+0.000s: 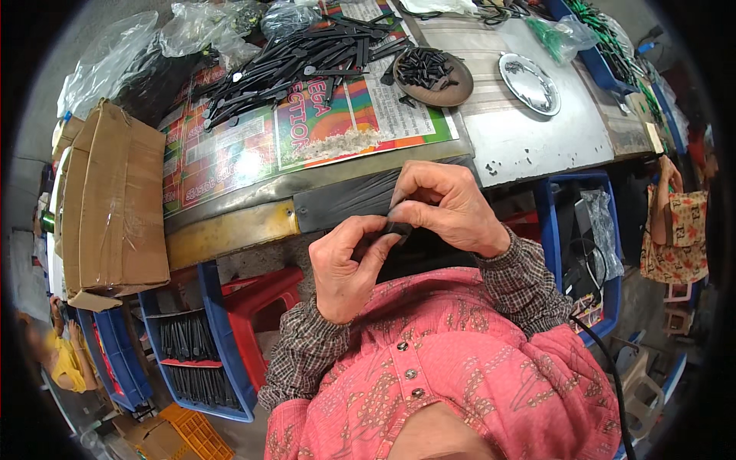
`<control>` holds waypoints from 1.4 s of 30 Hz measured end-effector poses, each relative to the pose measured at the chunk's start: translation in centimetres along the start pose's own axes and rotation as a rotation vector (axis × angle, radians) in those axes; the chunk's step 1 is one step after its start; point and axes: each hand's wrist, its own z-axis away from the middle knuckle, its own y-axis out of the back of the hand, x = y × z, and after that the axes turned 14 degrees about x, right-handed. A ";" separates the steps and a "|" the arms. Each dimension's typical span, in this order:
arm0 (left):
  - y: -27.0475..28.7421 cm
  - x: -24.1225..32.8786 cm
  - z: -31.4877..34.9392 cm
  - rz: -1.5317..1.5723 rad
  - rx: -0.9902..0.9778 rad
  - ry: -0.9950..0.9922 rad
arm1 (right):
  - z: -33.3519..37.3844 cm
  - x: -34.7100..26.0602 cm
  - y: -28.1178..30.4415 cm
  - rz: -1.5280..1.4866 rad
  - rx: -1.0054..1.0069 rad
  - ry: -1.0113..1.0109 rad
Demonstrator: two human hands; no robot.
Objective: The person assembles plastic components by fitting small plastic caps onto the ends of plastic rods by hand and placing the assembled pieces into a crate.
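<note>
One view, head-worn: left fisheye of a side-by-side pair, upright, unmirrored. Looks steeply down from the wearer's own eye height, facing out over the counter (548,149). Very near: pink shirt (475,349) fills 6 o'clock, cut off by the lower edge. Left hand (345,264) and right hand (452,203) around dial centre, close range, seen from above; forearms (295,356) enter from about 7 and 4 o'clock. Counter spans 10 to 2, farther off, front edge bowed by lens. Wide coverage: cardboard box (123,215) at 9, cloth bag (678,241) at 3, blue crate (236,360) at 8, seen into from above. Picture circle cropped at 12 and 6, corners black.
</note>
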 end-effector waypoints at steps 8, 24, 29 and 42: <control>0.2 0.4 -0.3 -0.045 0.021 -0.042 | -0.1 -0.8 -1.0 -0.102 0.053 -0.081; 0.1 0.1 -0.2 0.015 0.012 0.054 | -0.3 0.5 -0.1 -0.083 -0.008 -0.038; -0.3 -0.3 0.0 -0.088 0.091 -0.056 | -0.1 0.3 -1.0 0.124 0.045 0.055; -0.5 -0.3 -0.1 -0.075 0.071 -0.078 | -0.3 0.6 -0.8 0.151 0.056 0.097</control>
